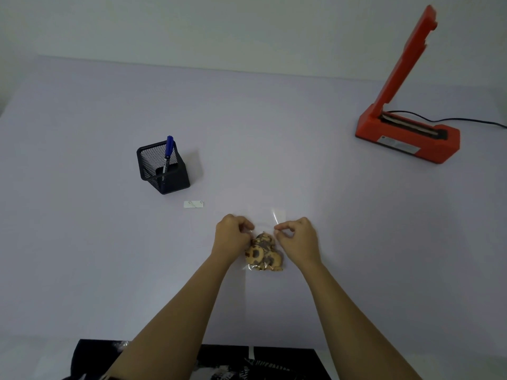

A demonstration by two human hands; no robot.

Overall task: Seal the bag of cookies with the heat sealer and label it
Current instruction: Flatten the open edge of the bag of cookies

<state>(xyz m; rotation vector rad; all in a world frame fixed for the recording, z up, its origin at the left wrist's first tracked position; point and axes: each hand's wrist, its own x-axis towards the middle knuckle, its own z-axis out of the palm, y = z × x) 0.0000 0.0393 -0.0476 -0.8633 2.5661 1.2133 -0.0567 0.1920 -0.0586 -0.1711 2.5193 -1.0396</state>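
A clear plastic bag of cookies (264,253) lies on the pale table in front of me, its open top pointing away. My left hand (232,232) pinches the bag's left edge above the cookies. My right hand (297,235) pinches the right edge at the same height. The orange heat sealer (406,133) stands at the far right with its arm raised upright. A small white label (193,204) lies flat to the left of the bag.
A black mesh pen holder (162,168) with a blue marker (168,152) in it stands left of centre. The sealer's black cord (472,120) runs off to the right. The table's near edge meets my dark clothing at the bottom.
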